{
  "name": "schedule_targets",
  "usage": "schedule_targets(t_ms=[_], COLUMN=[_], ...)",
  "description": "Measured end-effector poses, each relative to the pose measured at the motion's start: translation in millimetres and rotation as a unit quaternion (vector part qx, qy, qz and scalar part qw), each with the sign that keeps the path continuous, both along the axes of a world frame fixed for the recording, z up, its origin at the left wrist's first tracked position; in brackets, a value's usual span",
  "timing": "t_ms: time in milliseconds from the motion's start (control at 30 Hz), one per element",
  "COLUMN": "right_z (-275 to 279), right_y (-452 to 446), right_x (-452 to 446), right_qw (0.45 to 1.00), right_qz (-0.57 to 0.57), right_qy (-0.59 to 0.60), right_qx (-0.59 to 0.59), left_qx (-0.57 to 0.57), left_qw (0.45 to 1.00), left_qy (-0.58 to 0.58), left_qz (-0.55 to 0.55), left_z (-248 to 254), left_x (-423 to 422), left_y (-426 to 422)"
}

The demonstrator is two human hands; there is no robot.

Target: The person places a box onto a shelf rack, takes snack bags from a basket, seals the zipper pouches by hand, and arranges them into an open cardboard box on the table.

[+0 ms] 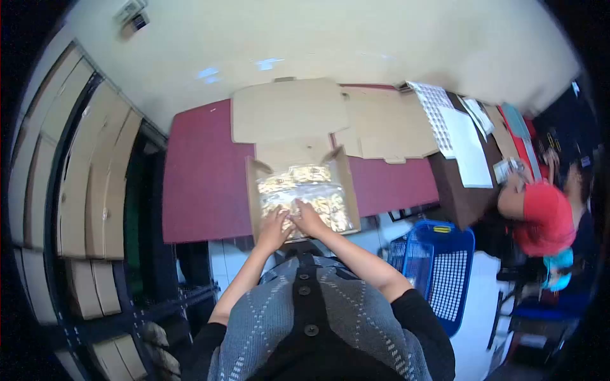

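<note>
An open cardboard box [354, 200] stands at the table's front edge, directly before me. Inside lie clear plastic bags [333, 206] filled with pale yellow, curved pieces whose kind I cannot make out. My left hand [274, 230] rests on the front bag, fingers stretched over the plastic. Close beside it, my right hand [309, 220] also lies on this bag, with thumb and fingers apart. Both hands touch the bag from above, and neither is seen lifting it. Another bag [310, 174] of similar pieces sits toward the back of the box.
Flattened cardboard [289, 111] covers the back of the maroon table [200, 178]. Printed sheets and white paper [467, 149] lie to the right. A blue plastic basket [467, 254] stands on the floor at right. Shelves with cartons [86, 171] line the left. A person in red [549, 216] works at far right.
</note>
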State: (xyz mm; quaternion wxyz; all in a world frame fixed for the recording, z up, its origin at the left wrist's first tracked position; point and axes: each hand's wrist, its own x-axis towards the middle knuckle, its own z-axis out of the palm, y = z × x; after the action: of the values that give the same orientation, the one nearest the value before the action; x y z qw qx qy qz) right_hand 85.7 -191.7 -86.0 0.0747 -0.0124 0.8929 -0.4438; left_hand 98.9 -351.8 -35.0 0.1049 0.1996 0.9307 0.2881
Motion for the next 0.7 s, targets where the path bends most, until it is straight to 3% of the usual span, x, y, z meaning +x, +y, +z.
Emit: schedule_targets(t_ms=[33,100,167,233,300,367,433,467,600,633,700], right_z=[19,-3,21,26,46,36,62,67,61,43,23], right_y=[2,13,24,34,51,68,86,100,148,153,177], right_x=[6,13,27,40,60,80,114,132,213,223,275], right_qw=[1.000,0.996,0.996,0.986,0.965,0.947,0.926,0.913,0.852,0.831,0.805], right_qz=[-0.013,-0.014,-0.075,-0.156,-0.229,-0.296,-0.361,-0.394,-0.512,-0.549,-0.584], right_qy=[-0.020,0.086,0.047,0.044,0.031,0.060,0.090,0.085,0.099,0.085,0.074], right_qx=[-0.005,-0.014,-0.022,-0.039,-0.124,-0.108,-0.064,-0.059,-0.036,-0.021,0.069], left_qx=[-0.067,-0.100,-0.146,-0.026,0.014,0.055,0.115,0.112,0.171,0.186,0.124], left_qw=[0.997,0.994,0.988,0.999,0.999,0.996,0.983,0.974,0.949,0.935,0.914], left_qy=[-0.029,-0.032,-0.042,0.022,0.025,0.024,0.057,0.097,0.062,0.063,0.054], left_qz=[-0.003,0.000,-0.040,0.035,-0.020,-0.067,-0.132,-0.171,-0.258,-0.297,-0.382], left_z=[8,9,17,18,32,34,54,59,96,75,82], left_x=[0,-3,-4,-9,-15,-21,-16,-13,36,37,71], left_y=[2,4,9,18,37,59,91,110,183,192,223])
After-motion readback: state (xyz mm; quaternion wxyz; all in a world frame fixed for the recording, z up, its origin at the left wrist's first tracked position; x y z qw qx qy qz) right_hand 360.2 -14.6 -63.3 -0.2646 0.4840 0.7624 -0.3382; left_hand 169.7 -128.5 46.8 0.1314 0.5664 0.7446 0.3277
